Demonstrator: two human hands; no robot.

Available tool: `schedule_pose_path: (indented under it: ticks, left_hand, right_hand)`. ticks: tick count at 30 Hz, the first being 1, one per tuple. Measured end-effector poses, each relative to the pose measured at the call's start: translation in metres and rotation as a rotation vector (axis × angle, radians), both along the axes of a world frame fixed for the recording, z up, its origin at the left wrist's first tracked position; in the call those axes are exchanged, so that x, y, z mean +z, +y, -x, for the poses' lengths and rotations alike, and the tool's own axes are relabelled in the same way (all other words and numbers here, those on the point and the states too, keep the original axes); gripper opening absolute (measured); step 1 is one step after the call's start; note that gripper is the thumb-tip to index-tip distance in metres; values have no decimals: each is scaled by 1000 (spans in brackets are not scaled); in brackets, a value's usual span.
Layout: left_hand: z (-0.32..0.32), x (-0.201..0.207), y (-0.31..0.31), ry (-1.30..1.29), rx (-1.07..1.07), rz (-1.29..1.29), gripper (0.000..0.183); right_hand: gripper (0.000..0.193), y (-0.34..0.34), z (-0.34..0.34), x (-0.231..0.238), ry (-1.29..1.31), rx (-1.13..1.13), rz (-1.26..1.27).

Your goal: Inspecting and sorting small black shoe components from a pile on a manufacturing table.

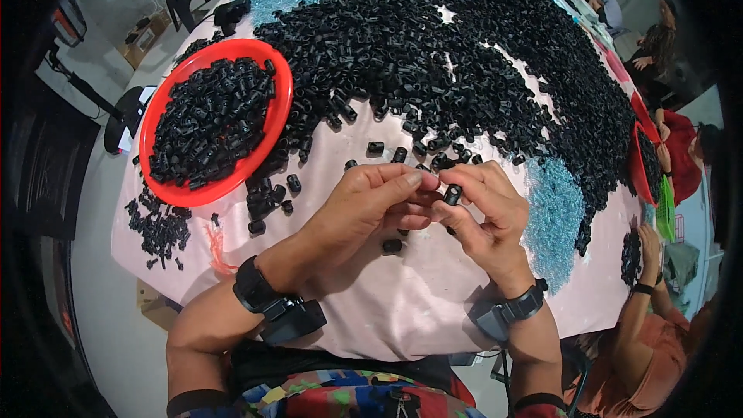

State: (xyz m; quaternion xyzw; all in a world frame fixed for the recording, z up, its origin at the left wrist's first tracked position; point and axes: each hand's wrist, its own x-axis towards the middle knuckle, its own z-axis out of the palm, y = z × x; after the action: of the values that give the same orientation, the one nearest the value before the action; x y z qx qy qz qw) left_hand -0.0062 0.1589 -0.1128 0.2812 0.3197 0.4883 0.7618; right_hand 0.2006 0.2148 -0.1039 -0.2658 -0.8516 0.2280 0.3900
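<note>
My right hand (495, 213) pinches a small black plastic cylinder (453, 194) between thumb and fingers; a pale spot shows on the cylinder's side. Close beside it, my left hand (379, 193) has its thumb pressed to the forefinger, the other fingers curled. Whatever sits in that pinch is too small or hidden to name. Both hands hover over the pale pink cloth (348, 286) of the table. A loose black cylinder (392, 246) lies just under them, and another (375, 147) lies beyond my left hand.
A red basin (286, 101) of black parts stands at left, near a pile of small black pieces (159, 228) and pink string (220, 251). Black parts heap (402, 46) across the far table. Bluish clear pieces (556, 217) lie at right. A co-worker's hand (648, 251) is at the right edge.
</note>
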Motion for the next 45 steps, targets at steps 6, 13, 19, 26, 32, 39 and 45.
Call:
schedule_pose_path:
  ticks: [6,13,19,26,32,39,45]
  left_hand:
    - [0,-5,-3,30,2,-9,28]
    - [0,-1,-7,113,-105,-107,32]
    - [-5,6,-15,284,-51,-107,30]
    - [62,30,-40,425,382,-200,33]
    - [160,30,-48,-164,674,-15,36]
    - [130,37,-50,124,665,-10,36]
    - [48,22,-22,869,88,-282,24]
  right_hand:
    - [40,1,1,0,32,22,-22]
    - [43,-1,-2,-2,-22,59,-45]
    - [49,-1,3,-3,-15,118,15]
    - [28,-2,0,0,5,-116,141]
    - [12,3,5,-1,-168,-29,-106]
    - [14,7,1,-5,-114,-59,-59]
    - [14,13,-7,-8,-143,-20,21]
